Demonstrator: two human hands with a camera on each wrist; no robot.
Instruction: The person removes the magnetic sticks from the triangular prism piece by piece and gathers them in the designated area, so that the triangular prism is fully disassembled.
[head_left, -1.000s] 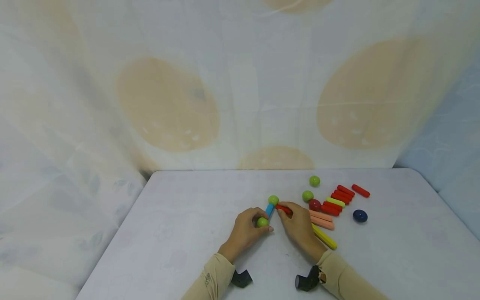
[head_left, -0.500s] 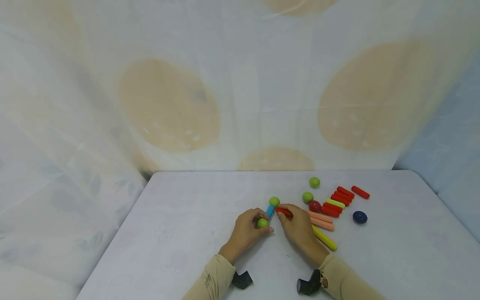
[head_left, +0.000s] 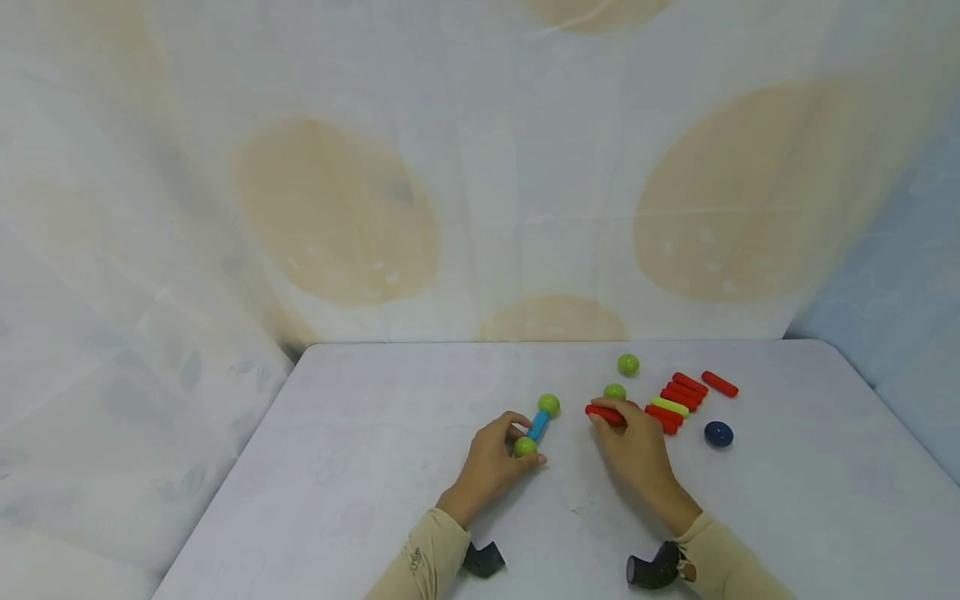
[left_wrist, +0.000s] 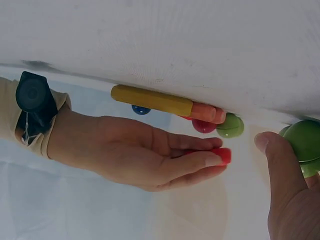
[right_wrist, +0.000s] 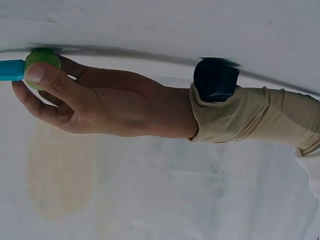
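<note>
- The left hand [head_left: 491, 462] pinches a green ball [head_left: 525, 447] between thumb and fingers; the ball rests on the white table [head_left: 360, 433].
- A blue stick [head_left: 537, 425] runs from that ball toward 1 o'clock, ending at a second green ball [head_left: 549, 405].
- The right hand [head_left: 637, 446], at 3 o'clock, grips a red stick [head_left: 604, 413] in its fingertips.
- Beyond lie more red sticks [head_left: 682, 392], probably touching.
</note>
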